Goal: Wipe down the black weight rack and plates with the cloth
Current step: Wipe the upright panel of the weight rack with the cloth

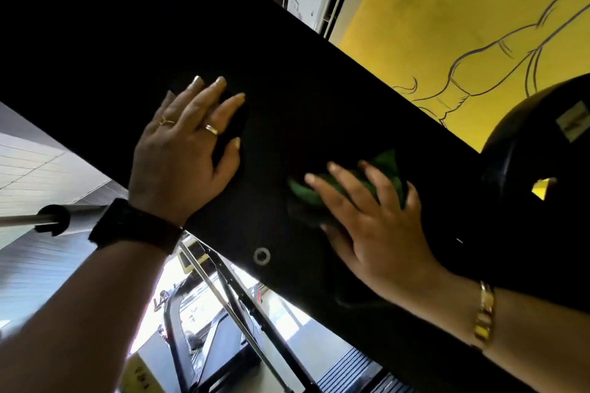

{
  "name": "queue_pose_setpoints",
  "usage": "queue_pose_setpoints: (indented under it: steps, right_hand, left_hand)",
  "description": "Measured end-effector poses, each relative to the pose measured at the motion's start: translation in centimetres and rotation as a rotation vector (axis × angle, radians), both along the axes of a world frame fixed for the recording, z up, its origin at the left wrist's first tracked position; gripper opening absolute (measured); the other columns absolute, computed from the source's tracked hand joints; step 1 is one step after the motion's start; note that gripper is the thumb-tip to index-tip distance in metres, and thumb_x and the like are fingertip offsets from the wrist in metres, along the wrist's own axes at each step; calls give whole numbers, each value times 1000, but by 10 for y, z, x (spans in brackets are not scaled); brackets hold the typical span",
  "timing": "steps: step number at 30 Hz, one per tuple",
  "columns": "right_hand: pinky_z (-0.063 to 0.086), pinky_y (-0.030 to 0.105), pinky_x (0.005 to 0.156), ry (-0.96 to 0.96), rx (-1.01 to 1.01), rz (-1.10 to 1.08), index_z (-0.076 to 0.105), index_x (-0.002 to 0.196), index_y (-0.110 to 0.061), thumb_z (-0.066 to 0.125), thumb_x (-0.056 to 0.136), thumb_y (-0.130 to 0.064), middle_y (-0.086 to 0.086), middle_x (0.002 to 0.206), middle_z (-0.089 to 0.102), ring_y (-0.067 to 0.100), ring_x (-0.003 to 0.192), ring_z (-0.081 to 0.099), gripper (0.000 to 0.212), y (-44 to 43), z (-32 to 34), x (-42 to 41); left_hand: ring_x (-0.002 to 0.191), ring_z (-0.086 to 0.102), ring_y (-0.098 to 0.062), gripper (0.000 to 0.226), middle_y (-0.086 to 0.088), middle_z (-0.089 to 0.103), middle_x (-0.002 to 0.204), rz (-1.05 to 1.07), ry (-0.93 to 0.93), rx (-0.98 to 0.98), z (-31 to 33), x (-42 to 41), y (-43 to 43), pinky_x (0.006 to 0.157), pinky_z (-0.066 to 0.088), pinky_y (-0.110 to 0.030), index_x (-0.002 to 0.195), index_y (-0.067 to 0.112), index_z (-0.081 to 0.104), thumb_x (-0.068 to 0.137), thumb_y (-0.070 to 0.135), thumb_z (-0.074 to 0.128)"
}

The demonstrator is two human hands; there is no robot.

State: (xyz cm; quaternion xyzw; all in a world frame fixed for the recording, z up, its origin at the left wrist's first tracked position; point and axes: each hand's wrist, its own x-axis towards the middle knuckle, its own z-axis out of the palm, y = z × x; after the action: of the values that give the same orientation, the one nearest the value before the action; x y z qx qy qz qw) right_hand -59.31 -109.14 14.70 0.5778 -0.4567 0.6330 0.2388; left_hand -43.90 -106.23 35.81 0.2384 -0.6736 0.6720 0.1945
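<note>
Green cloth (pixel 387 160) under right hand (pixel 376 226) on black rack (pixel 287 57), left hand (pixel 182 153) alongside.

My left hand (pixel 185 153) lies flat, fingers straight and spread, palm against the black metal rack panel (pixel 319 73). It wears two thin gold rings (pixel 211 129), and a wide black wrist strap (pixel 137 226) circles that wrist. My left forearm reaches up from the lower left corner. My right hand (pixel 373 226) is flat too, fingers splayed, pressing the crumpled green cloth (pixel 388 160) to the same panel, thumb low at the cloth's edge. A gold link bracelet (pixel 485 313) sits on my right wrist, with the forearm entering from the lower right.
</note>
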Motion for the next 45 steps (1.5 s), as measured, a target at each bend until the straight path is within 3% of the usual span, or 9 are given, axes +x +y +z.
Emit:
queue_pose_setpoints:
  steps: [6, 10, 18, 24, 29, 37, 43, 45]
  right_hand:
    - [17, 65, 106, -34, 96, 101, 13, 150, -47, 40, 97, -46, -12, 158, 19, 28, 143, 15, 60, -13, 98, -34]
    - [20, 62, 105, -23, 15, 39, 15, 151, -45, 41, 96, -45, -11, 158, 22, 28, 143, 19, 60, -24, 129, -52]
    - [15, 62, 108, -590, 187, 96, 11, 153, -38, 42, 97, -35, -4, 159, 15, 27, 146, 10, 64, -27, 96, -47]
    - [21, 62, 106, -764, 294, 56, 15, 153, -35, 45, 96, -32, -2, 159, 19, 29, 144, 15, 64, -20, 48, -32]
    - [37, 69, 89, -631, 199, -72, 31, 145, -24, 38, 83, -38, 10, 145, 45, 41, 129, 41, 64, -9, 14, 10]
    - [37, 61, 93, -266, 98, -18, 31, 147, -27, 44, 77, -46, 2, 148, 39, 33, 132, 38, 73, 15, -60, 44]
    - [36, 66, 92, -620, 167, 56, 25, 148, -27, 34, 84, -45, 2, 153, 33, 34, 138, 27, 68, -1, -31, 16]
    - [27, 68, 99, -603, 170, 54, 20, 150, -31, 30, 83, -50, 0, 156, 29, 33, 141, 22, 70, -2, -16, 16]
  left_hand:
    - [138, 40, -27, 49, -9, 48, 146, -24, 58, 20, -27, -16, -6, 116, 27, -48, 142, 12, 48, 95, 24, 42]
    - [140, 37, -28, 51, -10, 47, 147, 12, 114, 48, -28, -11, -10, 117, 24, -48, 141, 14, 49, 94, 29, 41]
    - [143, 31, -30, 50, -10, 41, 150, 58, 95, 82, -32, -13, -11, 119, 18, -50, 142, 21, 49, 95, 37, 42]
    - [144, 30, -28, 49, -9, 41, 151, 47, 106, 108, -43, -13, -8, 120, 15, -47, 141, 21, 50, 95, 35, 41]
    - [143, 32, -26, 50, -6, 45, 149, 24, 146, 137, -75, -26, -7, 119, 15, -47, 138, 20, 53, 90, 27, 43]
    - [141, 36, -25, 48, -3, 44, 149, 66, 55, 100, -117, -21, -10, 117, 21, -50, 141, 20, 52, 94, 25, 43]
    - [141, 35, -24, 46, -3, 46, 148, 30, 164, 92, -126, -12, -12, 118, 19, -50, 140, 21, 51, 95, 22, 43]
    - [141, 36, -25, 45, -4, 47, 147, 19, 190, 89, -130, -11, -12, 117, 21, -50, 140, 20, 52, 95, 21, 43]
